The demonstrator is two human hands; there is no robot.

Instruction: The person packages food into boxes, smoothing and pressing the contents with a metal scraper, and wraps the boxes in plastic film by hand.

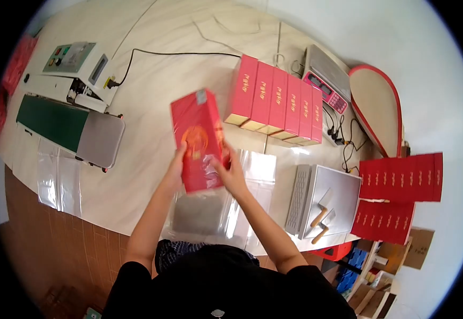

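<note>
A red box point(197, 138) with an orange round emblem is held up in front of me, tilted slightly, with a shiny clear film over it. My left hand point(176, 165) grips its lower left edge. On its right side my right hand point(232, 173) presses the lower part, thumb on the front face. Beneath the hands, clear plastic bags point(255, 175) lie on the table point(151, 114). Behind the box to the right stands a row of several red boxes point(278, 101) with gold lettering.
A machine with a green belt point(53, 122) stands at left, near more clear bags point(60, 178). At right are a pink scale point(324, 91), a metal plate device point(338, 186) with two wooden-handled scrapers point(322, 215), cables, and stacked red boxes point(401, 178).
</note>
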